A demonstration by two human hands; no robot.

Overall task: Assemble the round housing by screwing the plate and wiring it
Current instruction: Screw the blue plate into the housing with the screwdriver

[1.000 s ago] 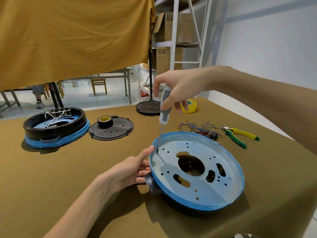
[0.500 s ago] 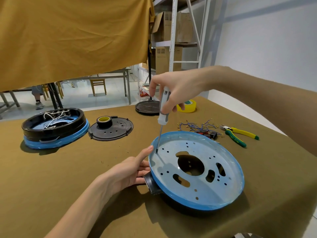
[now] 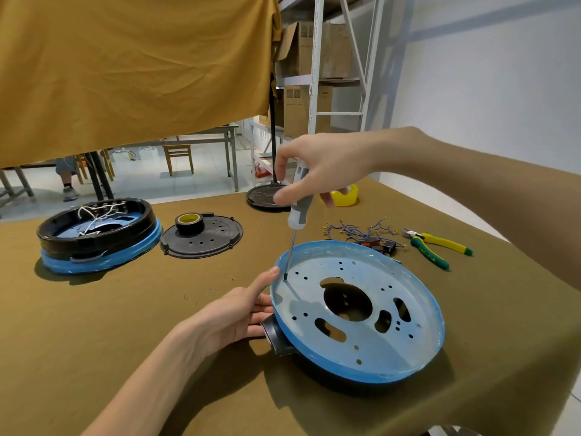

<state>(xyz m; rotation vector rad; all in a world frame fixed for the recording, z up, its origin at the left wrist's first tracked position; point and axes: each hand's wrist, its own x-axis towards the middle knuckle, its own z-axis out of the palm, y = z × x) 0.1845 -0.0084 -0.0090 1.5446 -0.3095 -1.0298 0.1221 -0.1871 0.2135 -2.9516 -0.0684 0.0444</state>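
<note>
We see little change across the three moments, and what there is sits in the right hand (image 3: 317,166) on the screwdriver (image 3: 298,202). Its fingers now lie differently round the grey handle than a second ago: the index finger reaches further down, and the thumb side sits lower on the grip, as in a turning motion. The handle leans slightly more towards the far side of the blue plate (image 3: 371,350) than before, while the tip stays at the same hole near the plate's left rim. The whole scene also sits slightly shifted in view, so our head has moved a little.
</note>
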